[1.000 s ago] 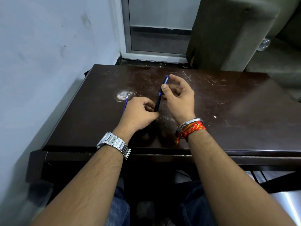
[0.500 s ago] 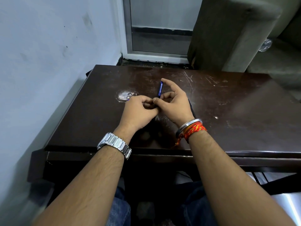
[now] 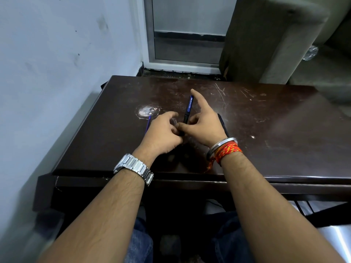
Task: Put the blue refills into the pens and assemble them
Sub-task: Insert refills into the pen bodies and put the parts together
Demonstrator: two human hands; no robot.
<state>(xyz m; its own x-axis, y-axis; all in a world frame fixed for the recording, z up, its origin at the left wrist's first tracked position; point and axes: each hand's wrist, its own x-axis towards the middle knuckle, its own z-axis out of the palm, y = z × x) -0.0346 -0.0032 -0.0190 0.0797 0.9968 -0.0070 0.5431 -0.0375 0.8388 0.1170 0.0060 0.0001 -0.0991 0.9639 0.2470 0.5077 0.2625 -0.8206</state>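
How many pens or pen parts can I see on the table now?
3: a blue-and-black pen held between both hands, a thin blue refill left of the left hand, a dark piece behind the right hand. Hands may hide others.

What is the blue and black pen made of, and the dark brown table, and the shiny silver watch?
The blue and black pen looks like smooth plastic with printed white lettering. The dark brown table seems to be glossy varnished wood or laminate: it mirrors light and shows pale scratches. The shiny silver watch looks like brushed metal links, probably steel.
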